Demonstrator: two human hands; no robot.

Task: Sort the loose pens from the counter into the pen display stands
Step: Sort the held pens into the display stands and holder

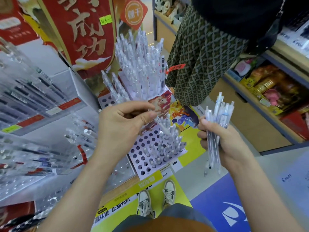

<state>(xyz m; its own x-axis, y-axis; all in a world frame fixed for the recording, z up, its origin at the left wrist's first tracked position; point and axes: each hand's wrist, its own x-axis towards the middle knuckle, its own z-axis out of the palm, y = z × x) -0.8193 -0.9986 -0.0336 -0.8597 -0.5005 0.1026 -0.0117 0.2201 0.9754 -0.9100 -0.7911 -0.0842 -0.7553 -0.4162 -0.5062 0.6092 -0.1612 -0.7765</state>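
Observation:
A white pen display stand (141, 158) with rows of round holes sits tilted in front of me; several clear pens stand in its right side, and its left holes are bare. My left hand (123, 123) hovers above the stand, thumb and fingers pinched on a single clear pen (163, 127) whose tip angles down toward the standing pens. My right hand (215, 139) is to the right, fist shut around a bundle of pens (217, 118), tips down. A taller tier of the stand (142, 67) behind is packed with clear pens.
Clear acrylic racks (38, 101) of pens fill the left. A red banner (80, 30) stands behind. Another person in a patterned skirt (200, 61) stands close at upper right. Shelves of goods (270, 91) line the right. My shoes (155, 200) are on the floor below.

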